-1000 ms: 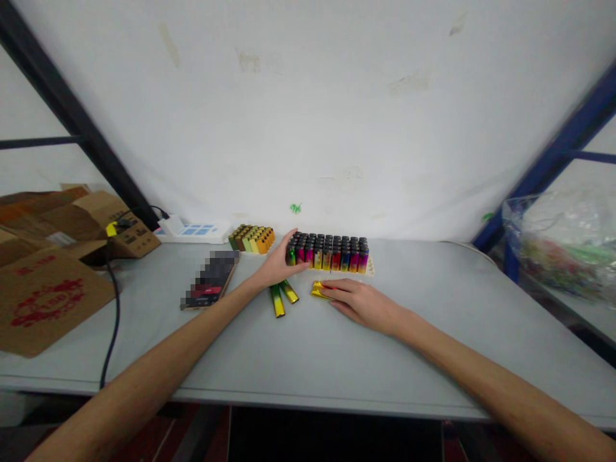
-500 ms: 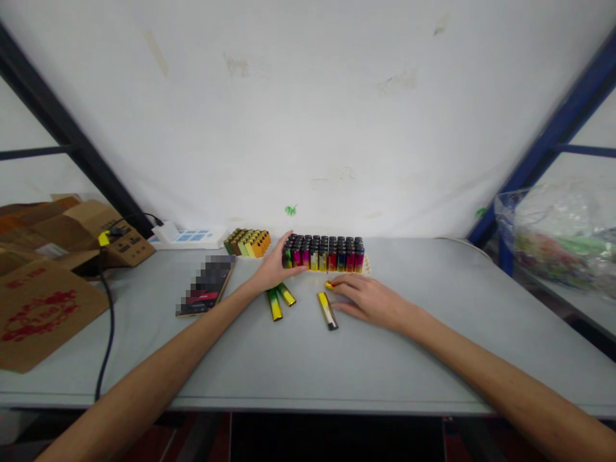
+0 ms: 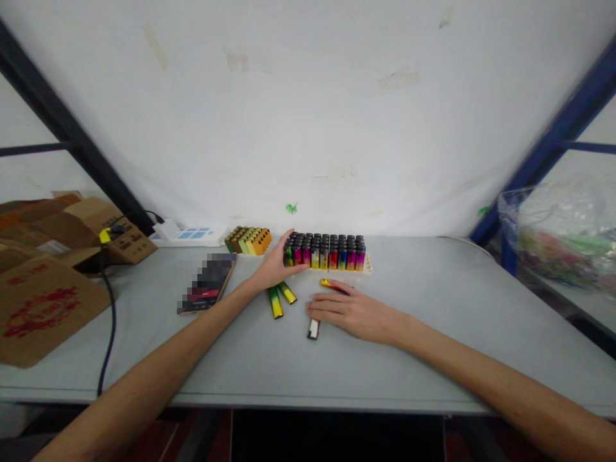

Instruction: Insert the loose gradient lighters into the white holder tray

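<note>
My left hand (image 3: 272, 268) spans the left end of a block of upright lighters (image 3: 325, 256), thumb along the front and fingers behind. These lighters have black tops and multicoloured bodies, in rows in a white tray (image 3: 368, 264). Two green-and-yellow lighters (image 3: 275, 304) lie on the table beneath my left wrist. My right hand (image 3: 359, 312) is closed over a lighter with a white part (image 3: 314, 328); its near end sticks out below the fingers and the rest is hidden. A yellow-and-red lighter (image 3: 332, 284) lies just behind that hand, partly covered by it.
A second block of yellow and brown lighters (image 3: 248, 240) stands at the back left, near a white power strip (image 3: 192, 237). A partly pixelated dark box (image 3: 209, 282) lies left of my hand. Cardboard boxes (image 3: 52, 308), a black cable (image 3: 110, 308) and a clear plastic bag (image 3: 563, 237) flank the table.
My right hand has moved left and nearer, off the yellow-and-red lighter and onto the one with the white part, which has turned. My left hand stays at the tray.
</note>
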The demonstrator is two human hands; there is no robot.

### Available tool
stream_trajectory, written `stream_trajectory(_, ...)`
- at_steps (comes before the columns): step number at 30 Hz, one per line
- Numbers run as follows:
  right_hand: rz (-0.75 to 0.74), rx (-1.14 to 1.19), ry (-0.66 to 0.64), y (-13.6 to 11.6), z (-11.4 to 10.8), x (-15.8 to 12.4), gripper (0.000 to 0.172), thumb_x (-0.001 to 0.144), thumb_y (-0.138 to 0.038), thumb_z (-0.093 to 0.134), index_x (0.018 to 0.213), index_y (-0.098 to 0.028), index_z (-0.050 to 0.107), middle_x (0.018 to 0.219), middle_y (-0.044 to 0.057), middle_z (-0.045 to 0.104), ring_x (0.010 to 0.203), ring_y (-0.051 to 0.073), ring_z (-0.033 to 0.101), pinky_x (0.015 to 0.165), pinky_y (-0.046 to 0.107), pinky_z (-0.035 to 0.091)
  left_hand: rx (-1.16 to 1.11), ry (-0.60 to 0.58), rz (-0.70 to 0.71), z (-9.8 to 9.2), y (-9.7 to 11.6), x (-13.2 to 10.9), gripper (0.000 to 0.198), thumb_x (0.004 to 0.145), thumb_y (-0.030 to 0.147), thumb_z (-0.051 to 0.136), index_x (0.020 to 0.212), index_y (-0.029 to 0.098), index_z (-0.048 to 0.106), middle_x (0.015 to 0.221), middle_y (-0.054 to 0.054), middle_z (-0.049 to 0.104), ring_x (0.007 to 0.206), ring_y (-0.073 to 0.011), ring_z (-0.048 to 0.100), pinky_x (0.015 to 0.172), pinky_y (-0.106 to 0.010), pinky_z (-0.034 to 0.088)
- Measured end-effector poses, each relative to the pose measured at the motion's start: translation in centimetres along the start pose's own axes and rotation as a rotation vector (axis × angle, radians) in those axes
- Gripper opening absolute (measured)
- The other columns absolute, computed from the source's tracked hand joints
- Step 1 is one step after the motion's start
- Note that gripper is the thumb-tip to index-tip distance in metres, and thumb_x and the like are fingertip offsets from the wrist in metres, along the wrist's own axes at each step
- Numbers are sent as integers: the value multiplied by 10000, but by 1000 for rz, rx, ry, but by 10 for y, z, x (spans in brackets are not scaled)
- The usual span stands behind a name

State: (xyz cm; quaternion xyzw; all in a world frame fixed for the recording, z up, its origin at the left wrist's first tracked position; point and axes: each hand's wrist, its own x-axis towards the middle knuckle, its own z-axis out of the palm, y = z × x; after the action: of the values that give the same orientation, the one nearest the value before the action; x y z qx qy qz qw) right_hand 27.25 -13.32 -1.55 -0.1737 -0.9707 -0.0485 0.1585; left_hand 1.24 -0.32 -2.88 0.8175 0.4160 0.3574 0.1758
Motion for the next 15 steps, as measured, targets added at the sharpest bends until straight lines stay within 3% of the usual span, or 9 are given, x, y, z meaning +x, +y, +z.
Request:
stream_trajectory(3,-64,-42,-4,-10,-3,4,307,1060,-145,423,1290,-171,625,1226,107,708,1195,218,633,1162,451,407,-2,-5,-6,0,1,-1,1066,784,501,793,1612,188,199,1595,-157,414,1462,-325,431,1233,-457,333)
stream_trajectory(6,-30,-36,14,-14,-1,6,236,1064,-188,447,1165,-181,660,1022,90,717,995,208,685,986,383,532,-7,-11,-19,-1,2,-1,1070,788,497,790,1614,177,190,1546,-162,475,1422,-326,482,1212,-462,366)
stream_trajectory(8,64,23,63,-10,2,4,220,1068,-233,455,1151,-179,651,1043,99,714,975,204,693,922,353,563,-4,-9,-17,-1,2,-1,1071,787,499,790,1614,177,190,1544,-162,476,1422,-327,481,1216,-467,358)
stream_trajectory(12,341,213,235,8,4,-6,285,1080,-303,418,1304,-190,554,1206,125,696,1065,228,690,940,389,569,10,-10,-7,-1,1,-1,1068,783,503,791,1612,184,198,1587,-163,421,1455,-328,439,1235,-467,326)
stream_trajectory(15,532,336,364,23,3,-15,331,1074,-318,409,1372,-186,467,1168,129,688,978,227,691,879,396,567,22,-13,-29,-1,1,0,1079,774,510,797,1610,175,203,1526,-170,494,1414,-338,488,1230,-483,330)
